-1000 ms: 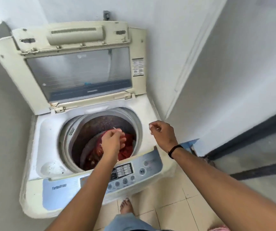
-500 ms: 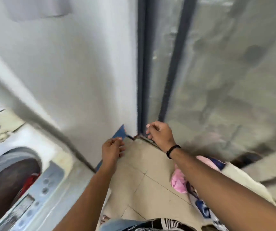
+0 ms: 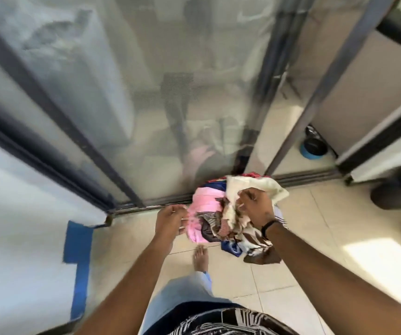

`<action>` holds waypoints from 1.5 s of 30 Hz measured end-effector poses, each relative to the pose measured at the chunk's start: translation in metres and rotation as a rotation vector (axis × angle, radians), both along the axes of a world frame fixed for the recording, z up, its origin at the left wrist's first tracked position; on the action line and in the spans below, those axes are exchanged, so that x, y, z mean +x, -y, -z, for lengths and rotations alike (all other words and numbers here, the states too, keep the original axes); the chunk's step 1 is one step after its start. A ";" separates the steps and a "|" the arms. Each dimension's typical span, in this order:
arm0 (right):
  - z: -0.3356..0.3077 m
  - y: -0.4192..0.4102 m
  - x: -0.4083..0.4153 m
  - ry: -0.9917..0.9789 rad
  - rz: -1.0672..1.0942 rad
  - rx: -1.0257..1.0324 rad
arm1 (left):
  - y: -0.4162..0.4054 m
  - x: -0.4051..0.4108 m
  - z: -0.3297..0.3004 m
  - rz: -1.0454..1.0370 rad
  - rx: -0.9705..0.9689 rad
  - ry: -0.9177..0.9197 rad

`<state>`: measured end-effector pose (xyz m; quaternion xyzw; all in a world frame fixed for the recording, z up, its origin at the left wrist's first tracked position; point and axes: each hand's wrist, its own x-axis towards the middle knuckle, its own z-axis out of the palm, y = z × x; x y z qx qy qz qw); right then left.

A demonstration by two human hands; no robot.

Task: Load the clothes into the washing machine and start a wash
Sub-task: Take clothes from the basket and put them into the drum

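Both hands had swung away from the washing machine, now out of view, down to the clothes pile on the tiled floor. Left hand touched the pink garment at the pile's left edge, fingers curled, though whether it gripped I could not tell. Right hand clutched the cream cloth on top. Pile sat just beside the sliding glass door's track; open tiles lay to the right, a bare foot close below.

Pink, cream, brown-striped clothes; blue tape.
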<state>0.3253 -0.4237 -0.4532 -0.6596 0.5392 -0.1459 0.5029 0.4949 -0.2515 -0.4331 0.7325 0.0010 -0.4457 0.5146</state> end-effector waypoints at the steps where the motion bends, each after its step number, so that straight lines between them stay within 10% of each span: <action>1: 0.004 0.013 -0.010 -0.045 0.027 0.007 | 0.018 0.000 0.008 0.042 0.018 -0.006; 16: 0.091 0.154 -0.075 -0.344 0.310 0.033 | 0.217 0.007 0.155 0.634 0.416 -0.224; 24: 0.208 0.229 -0.074 -0.416 0.273 0.148 | 0.243 -0.018 0.277 0.912 0.639 0.299; 31: 0.278 0.265 -0.085 -0.402 0.286 0.300 | 0.269 -0.041 0.349 0.733 0.695 0.347; 45: 0.225 0.309 -0.102 -0.355 0.251 0.216 | 0.269 -0.029 0.279 0.796 0.752 0.511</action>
